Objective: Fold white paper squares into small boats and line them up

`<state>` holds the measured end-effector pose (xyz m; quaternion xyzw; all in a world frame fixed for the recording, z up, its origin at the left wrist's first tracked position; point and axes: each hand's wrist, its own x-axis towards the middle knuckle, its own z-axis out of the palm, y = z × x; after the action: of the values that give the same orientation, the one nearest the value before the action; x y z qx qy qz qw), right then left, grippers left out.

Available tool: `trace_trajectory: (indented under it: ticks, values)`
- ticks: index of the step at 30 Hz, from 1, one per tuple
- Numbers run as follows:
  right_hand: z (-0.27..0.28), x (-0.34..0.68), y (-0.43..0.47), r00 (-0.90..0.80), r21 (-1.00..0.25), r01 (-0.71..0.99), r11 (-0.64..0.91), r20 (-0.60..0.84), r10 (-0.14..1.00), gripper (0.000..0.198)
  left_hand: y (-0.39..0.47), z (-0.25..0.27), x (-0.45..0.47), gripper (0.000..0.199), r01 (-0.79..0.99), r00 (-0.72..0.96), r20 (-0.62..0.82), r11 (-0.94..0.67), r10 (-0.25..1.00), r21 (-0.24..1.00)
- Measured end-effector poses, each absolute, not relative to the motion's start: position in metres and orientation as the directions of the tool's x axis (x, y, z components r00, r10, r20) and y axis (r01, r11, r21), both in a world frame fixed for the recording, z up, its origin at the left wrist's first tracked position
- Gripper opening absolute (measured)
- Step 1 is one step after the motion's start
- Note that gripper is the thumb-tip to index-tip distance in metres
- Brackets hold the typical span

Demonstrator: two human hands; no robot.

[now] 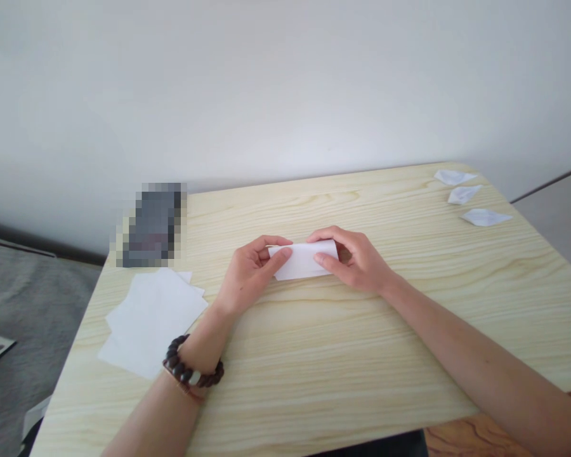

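A folded sheet of white paper [304,260] is held between both hands over the middle of the wooden table. My left hand [254,270] pinches its left end, thumb on the near face and index finger along the top edge. At the right end, my right hand [354,257] grips it the same way, its thumb pressed on the front. The paper forms a narrow horizontal strip. Fingers behind the paper are partly hidden. Several loose white sheets [159,317] lie fanned out beside my left forearm, which wears a dark beaded bracelet [190,371].
Three folded white paper pieces [486,218] with pointed ends lie at the table's far right corner. A dark pixelated object [153,222] rests at the back left. A pale wall [285,95] stands behind the table [314,355]. Something black [375,444] shows at the near edge.
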<state>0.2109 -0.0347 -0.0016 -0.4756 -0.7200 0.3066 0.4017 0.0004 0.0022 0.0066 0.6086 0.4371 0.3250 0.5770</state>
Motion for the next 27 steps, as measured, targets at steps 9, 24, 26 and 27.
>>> trace_trajectory:
  ticks: [9,24,26,27]
  values:
    - [-0.008,0.212,-0.025,0.075,-0.906,0.351,0.236,0.278,0.958,0.017,0.008,0.004,0.017,0.030,0.037,0.350,-0.035,0.023,0.936,0.999]
    - [-0.005,0.224,0.013,0.006,-0.993,0.066,0.096,0.097,0.995,0.014,0.033,0.005,0.029,0.030,0.066,0.372,-0.053,0.031,0.927,0.997]
    - [-0.005,0.226,0.013,-0.030,-0.994,0.049,0.102,0.101,0.994,0.014,0.034,0.007,0.028,0.030,0.057,0.355,-0.072,0.055,0.932,0.997]
    - [-0.004,0.226,0.013,-0.055,-0.994,0.047,0.102,0.099,0.994,0.015,0.035,0.007,0.028,0.030,0.055,0.343,-0.078,0.063,0.936,0.996]
